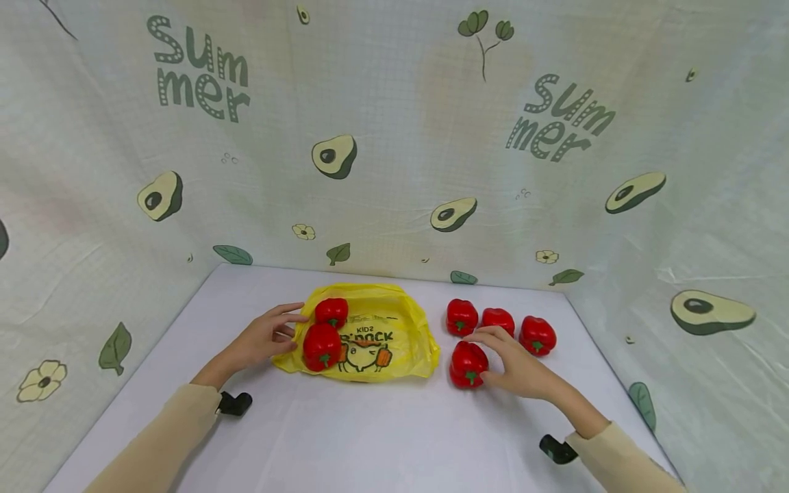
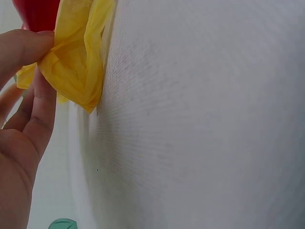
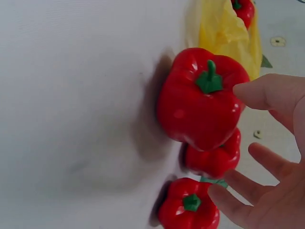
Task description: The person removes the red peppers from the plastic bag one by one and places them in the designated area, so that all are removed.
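Observation:
A yellow plastic bag [image 1: 401, 349] with printed lettering lies spread on the table. Two red bell peppers, a rear one [image 1: 331, 310] and a front one [image 1: 320, 344], sit on its left part. My left hand [image 1: 261, 337] pinches the bag's left edge between thumb and fingers, plain in the left wrist view. On the right, my right hand [image 1: 520, 366] is over a red bell pepper [image 1: 467, 363], fingers spread and loosely bent. In the right wrist view the thumb overlaps this pepper [image 3: 200, 109] near its green stem; whether it touches, I cannot tell.
Behind the right hand stand three more red bell peppers: a left one [image 1: 461, 316], a middle one [image 1: 498, 318] and a right one [image 1: 537, 335]. A printed cloth [image 1: 382, 185] hangs behind and beside the white table [image 1: 345, 438].

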{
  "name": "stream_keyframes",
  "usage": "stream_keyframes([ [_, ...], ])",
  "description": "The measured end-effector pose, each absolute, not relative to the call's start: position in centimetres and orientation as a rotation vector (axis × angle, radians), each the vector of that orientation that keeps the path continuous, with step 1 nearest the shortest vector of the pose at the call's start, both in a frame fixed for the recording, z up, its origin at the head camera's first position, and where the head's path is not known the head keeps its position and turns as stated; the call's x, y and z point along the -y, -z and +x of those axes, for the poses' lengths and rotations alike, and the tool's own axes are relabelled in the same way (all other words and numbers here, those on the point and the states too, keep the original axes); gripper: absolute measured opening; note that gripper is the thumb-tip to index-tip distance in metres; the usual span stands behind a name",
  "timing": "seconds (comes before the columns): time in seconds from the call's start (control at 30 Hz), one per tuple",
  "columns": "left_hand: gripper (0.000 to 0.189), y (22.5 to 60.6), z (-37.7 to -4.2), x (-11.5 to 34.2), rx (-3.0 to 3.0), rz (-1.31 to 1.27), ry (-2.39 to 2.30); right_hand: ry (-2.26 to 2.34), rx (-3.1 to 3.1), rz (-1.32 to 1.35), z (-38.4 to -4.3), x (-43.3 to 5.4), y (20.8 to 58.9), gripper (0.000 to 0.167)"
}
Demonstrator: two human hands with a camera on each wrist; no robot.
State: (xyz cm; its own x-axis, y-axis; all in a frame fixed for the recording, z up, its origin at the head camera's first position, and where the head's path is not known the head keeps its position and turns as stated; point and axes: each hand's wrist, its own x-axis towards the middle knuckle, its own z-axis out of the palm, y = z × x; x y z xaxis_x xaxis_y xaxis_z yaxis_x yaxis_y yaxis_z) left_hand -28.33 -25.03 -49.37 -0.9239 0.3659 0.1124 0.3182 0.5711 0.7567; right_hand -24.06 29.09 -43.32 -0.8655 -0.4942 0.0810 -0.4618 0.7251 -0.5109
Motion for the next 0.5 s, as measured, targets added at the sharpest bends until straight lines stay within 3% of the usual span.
stream_keyframes([
  [0.5,0.054,49.4,-28.4,25.0,-2.726,0.572,-1.307,0.888,-2.936,-0.953,-25.9,-25.5,38.3,0.068],
])
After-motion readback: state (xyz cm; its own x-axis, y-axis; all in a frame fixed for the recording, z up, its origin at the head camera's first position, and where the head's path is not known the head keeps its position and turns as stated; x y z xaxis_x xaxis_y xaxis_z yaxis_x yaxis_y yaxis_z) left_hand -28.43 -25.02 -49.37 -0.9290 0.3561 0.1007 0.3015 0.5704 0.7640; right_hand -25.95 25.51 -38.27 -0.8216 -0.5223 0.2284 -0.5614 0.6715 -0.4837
